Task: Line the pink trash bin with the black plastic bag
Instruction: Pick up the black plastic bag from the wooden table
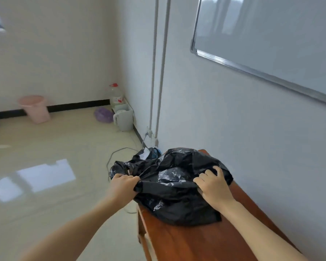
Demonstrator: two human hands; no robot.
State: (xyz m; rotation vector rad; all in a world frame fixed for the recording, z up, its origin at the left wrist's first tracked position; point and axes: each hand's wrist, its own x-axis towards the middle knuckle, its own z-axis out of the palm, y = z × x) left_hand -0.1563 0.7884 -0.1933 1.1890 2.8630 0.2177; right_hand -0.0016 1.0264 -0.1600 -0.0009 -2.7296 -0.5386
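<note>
Wooden desk point(205, 240) is lying beneath both hands, carrying the crumpled black plastic bag point(173, 185). Pink trash bin point(35, 108) is standing unlined far beyond the left hand, across the floor. Left hand point(123, 185) is clenching a gathered fold of the bag; right hand point(213, 187) is gripping its other side. Carrying, opening and fitting are all remaining.

The black plastic bag point(175, 183) lies crumpled and glossy in the lower middle of the frame, heaped on the near end of a reddish-brown bench point(196, 242), with one wrinkled part spilling past the bench's left edge. The pink trash bin point(35, 108) stands upright and unlined at the left, on the floor against the far wall, well apart from the bag.
</note>
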